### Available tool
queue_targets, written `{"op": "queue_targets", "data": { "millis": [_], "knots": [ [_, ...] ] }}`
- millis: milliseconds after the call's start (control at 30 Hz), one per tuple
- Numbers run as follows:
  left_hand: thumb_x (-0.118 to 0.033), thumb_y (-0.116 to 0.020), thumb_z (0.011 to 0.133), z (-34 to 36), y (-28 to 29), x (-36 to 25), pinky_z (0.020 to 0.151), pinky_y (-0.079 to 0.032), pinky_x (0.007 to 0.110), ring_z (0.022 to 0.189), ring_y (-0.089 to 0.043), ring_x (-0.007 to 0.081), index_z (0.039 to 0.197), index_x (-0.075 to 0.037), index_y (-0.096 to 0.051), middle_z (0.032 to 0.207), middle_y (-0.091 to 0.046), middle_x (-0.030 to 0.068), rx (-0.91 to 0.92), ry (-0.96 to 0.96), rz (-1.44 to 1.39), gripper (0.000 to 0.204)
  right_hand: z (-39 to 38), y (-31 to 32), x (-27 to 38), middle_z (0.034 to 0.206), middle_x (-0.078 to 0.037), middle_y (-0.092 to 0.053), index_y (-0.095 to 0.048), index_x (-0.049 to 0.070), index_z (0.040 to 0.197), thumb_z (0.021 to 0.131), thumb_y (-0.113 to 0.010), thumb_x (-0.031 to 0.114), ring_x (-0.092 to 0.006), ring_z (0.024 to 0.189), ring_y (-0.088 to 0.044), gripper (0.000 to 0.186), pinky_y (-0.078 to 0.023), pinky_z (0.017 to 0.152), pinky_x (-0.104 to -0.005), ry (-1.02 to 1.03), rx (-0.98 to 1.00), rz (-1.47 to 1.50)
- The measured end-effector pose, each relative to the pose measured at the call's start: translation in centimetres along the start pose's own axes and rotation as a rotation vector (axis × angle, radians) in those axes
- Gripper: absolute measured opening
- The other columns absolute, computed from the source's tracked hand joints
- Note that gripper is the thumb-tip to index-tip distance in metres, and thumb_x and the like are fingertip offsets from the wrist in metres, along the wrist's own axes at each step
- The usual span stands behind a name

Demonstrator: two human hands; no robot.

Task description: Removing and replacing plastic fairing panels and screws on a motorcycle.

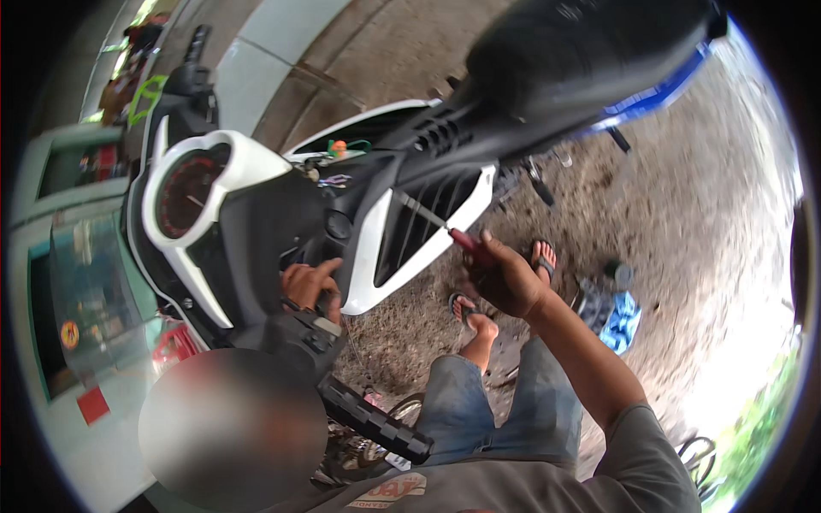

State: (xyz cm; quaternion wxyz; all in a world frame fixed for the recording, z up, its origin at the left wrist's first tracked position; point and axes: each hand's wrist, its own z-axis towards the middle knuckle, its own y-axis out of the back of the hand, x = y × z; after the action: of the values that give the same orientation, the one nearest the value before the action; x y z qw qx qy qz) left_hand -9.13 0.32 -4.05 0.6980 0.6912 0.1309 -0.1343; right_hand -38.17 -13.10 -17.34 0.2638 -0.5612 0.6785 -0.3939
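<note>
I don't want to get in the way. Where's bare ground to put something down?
The widest bare patch is dirt between the black seat and the blue bundle. A smaller one lies between the white panel and the left foot. It's crowded around the left hand, beside the handlebar, and the right hand, holding a screwdriver.

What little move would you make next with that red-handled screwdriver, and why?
I'd probably steady the screwdriver and check where its tip sits before pressing. The right hand grips the handle, and the shaft points across the white-edged slatted panel, but whether the tip touches anything is unclear. The left hand is close by, so a slip might matter.
</note>
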Motion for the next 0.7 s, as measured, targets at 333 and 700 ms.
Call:
{"op": "queue_targets", "data": {
  "millis": [333,700],
  "knots": [
    [-0.003,-0.069,0.088,-4.2,-3.6,-2.7,0.084,-0.05,0.041,0.094,-0.06,0.03,0.106,-0.001,-0.071,0.099,-0.065,0.0108,-0.381,-0.219,0.088,0.019,-1.6,3.4,-8.3,0.15,-0.024,-0.051,-0.061,0.013,0.093,0.106,-0.043,0.056,-0.0372,0.149,-0.036,0.049,-0.02,0.127,-0.0516,0.386,0.179,0.446],
    [-0.005,-0.083,0.077,-6.2,-21.5,-14.4,0.073,-0.055,0.037,0.084,-0.069,0.0276,0.106,-0.004,-0.074,0.098,-0.069,0.0101,-0.035,0.052,-0.454,0.03,-4.7,9.8,-13.3,0.145,-0.025,-0.055,-0.058,0.01,0.093,0.108,-0.042,0.048,-0.0357,0.136,-0.052,0.044,-0.051,0.107,-0.0463,0.347,0.087,0.404]
  ]
}}
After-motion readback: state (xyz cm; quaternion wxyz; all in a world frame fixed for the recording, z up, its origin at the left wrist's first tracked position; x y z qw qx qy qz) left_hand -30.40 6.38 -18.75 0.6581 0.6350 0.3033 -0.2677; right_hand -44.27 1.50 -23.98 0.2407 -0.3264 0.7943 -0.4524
